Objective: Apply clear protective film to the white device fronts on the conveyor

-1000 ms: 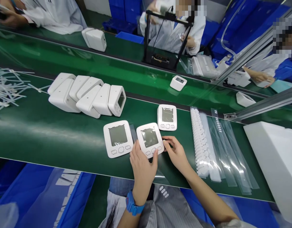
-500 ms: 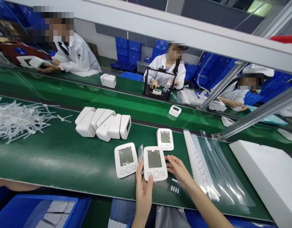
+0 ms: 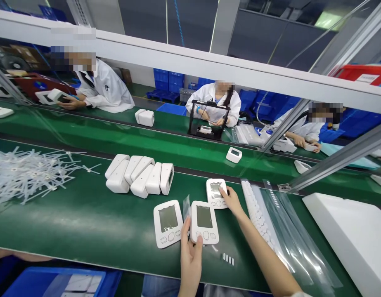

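My left hand (image 3: 191, 253) is closed on a white monitor (image 3: 204, 222) with a grey screen and several buttons, thumb over its lower left edge. A small clear film piece (image 3: 186, 207) sticks up beside that hand's fingers. My right hand (image 3: 232, 201) reaches farther back and grips the right edge of a second white monitor (image 3: 215, 186), fingertips over its screen; its underside grip is hidden. To the left, a third white monitor (image 3: 168, 223) lies face up, close to my left hand. A clear strip with several white oval pads (image 3: 228, 259) lies in front of my right forearm.
A row of white housings (image 3: 139, 175) stands at the left, past it a heap of thin white strips (image 3: 32, 171). Long clear plastic strips (image 3: 289, 222) and a white foam block (image 3: 351, 231) lie right. A metal frame (image 3: 178, 55) crosses above; co-workers sit opposite.
My right hand has left the side of the front monitor and moved back onto the second monitor. My left hand keeps its hold. The whole view has shifted slightly as the head tilted up.
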### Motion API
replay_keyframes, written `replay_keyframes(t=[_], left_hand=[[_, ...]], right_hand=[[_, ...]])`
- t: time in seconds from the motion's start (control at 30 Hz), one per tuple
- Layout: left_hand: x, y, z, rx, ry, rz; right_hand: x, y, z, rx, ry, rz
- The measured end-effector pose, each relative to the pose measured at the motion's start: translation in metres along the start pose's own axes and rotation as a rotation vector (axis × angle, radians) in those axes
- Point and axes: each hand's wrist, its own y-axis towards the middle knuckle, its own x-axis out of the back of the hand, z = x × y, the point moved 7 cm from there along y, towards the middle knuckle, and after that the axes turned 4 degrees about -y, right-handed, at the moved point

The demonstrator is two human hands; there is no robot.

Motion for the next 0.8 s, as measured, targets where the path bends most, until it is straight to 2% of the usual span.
replay_keyframes(t=[0.17, 0.27, 0.4, 0.47, 0.53, 0.63, 0.8], left_hand=[[-0.006, 0.011, 0.0, -0.09, 0.097, -0.023], [-0.012, 0.022, 0.009, -0.075, 0.064, 0.012], [-0.021, 0.034, 0.02, -0.014, -0.082, 0.058], [-0.026, 0.037, 0.02, -0.015, -0.139, 0.083], [-0.032, 0.039, 0.017, -0.03, -0.165, 0.107], [-0.04, 0.039, 0.011, -0.05, -0.17, 0.122], [-0.059, 0.032, 0.003, 0.006, -0.207, 0.174]], right_hand=[[0.021, -0.013, -0.015, -0.144, 0.213, 0.084], [0.029, -0.026, -0.023, -0.252, 0.319, 0.227], [0.024, -0.05, -0.024, -0.346, 0.439, 0.398], [0.021, -0.058, -0.025, -0.377, 0.478, 0.405], [0.02, -0.061, -0.026, -0.393, 0.507, 0.359], [0.02, -0.059, -0.025, -0.319, 0.537, 0.275], [0.025, -0.054, -0.022, -0.05, 0.394, 0.193]])
